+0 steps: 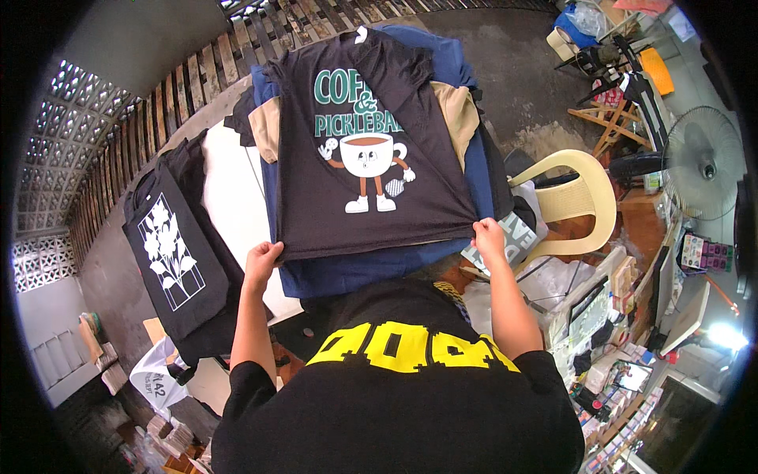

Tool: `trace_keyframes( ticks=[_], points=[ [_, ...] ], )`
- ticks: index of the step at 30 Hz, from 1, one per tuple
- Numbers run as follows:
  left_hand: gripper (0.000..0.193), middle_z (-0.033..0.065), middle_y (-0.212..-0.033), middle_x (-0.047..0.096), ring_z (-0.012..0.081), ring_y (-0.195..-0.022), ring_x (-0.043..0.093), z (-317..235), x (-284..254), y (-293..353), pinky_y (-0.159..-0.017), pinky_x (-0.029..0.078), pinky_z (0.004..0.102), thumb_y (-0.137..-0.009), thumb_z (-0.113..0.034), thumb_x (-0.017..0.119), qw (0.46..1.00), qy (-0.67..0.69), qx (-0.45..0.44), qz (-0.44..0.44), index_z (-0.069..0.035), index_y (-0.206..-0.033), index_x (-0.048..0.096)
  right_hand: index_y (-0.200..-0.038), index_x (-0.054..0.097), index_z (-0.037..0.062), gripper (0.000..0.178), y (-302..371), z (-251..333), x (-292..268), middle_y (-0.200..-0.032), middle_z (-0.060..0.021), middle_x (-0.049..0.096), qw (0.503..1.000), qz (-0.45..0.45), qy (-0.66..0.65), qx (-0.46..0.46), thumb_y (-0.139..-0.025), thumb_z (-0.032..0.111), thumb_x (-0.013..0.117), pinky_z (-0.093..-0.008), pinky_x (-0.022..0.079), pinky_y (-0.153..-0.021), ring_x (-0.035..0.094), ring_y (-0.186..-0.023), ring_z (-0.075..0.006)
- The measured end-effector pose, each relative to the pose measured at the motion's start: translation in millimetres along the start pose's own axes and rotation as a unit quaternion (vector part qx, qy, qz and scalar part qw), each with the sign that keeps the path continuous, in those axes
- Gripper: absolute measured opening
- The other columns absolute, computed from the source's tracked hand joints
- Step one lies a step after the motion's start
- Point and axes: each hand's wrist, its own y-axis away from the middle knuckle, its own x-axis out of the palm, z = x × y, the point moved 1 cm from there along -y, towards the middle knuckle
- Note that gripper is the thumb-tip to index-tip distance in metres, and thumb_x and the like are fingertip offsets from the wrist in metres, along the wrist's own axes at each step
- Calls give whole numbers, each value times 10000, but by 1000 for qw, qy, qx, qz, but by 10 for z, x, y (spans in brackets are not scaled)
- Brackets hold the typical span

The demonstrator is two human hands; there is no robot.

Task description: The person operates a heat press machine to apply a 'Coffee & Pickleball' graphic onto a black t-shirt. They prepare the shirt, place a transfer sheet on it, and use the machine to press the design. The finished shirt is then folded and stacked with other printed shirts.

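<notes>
A black T-shirt [316, 207] with a printed coffee-cup figure and green lettering lies spread out before me, its collar at the far end. My left hand [263, 259] pinches its near left hem corner, and my right hand [488, 235] pinches the near right one. The hem is pulled fairly straight between them. A fold runs across the shirt's upper right part, covering some of the lettering. Beneath it are a navy blue shirt [347, 272] and a tan garment [456, 118], whose sleeves stick out on both sides.
To the left lies a black shirt with a white flower print [170, 253], beside a white surface [237, 186]. A cream plastic chair [580, 189] stands at the right, near a standing fan [701, 162]. Shelves of small goods [624, 371] fill the lower right. Wooden slats [197, 75] line the back.
</notes>
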Motion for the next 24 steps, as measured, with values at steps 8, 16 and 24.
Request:
trace_keyframes(
  ticks=[8, 16, 24],
  points=[
    [258, 45, -721, 610, 151, -619, 562, -236, -163, -74, -601, 469, 311, -900, -242, 658, 973, -123, -100, 169, -4, -799, 655, -780, 580, 32, 125, 228, 39, -53, -628, -12, 513, 992, 70, -71, 77, -854, 129, 607, -312, 488, -482, 538, -483, -146],
    [223, 112, -968, 643, 196, -853, 607, -3149, -515, -549, -810, 501, 324, -984, -228, 548, 847, 364, 333, 200, -16, -1028, 604, -982, 588, 27, 144, -374, 2926, -291, -881, -86, 651, 834, 291, -446, -141, -905, 143, 548, -346, 548, -656, 628, -741, -216],
    [209, 86, -888, 616, 177, -815, 580, -5126, -1228, 106, -755, 495, 305, -982, -214, 579, 801, 243, 501, 218, -10, -1023, 594, -788, 566, 78, 114, 308, 5088, -991, -718, -82, 604, 841, 169, -368, -359, -866, 140, 510, -353, 490, -614, 576, -652, -234]
  ],
)
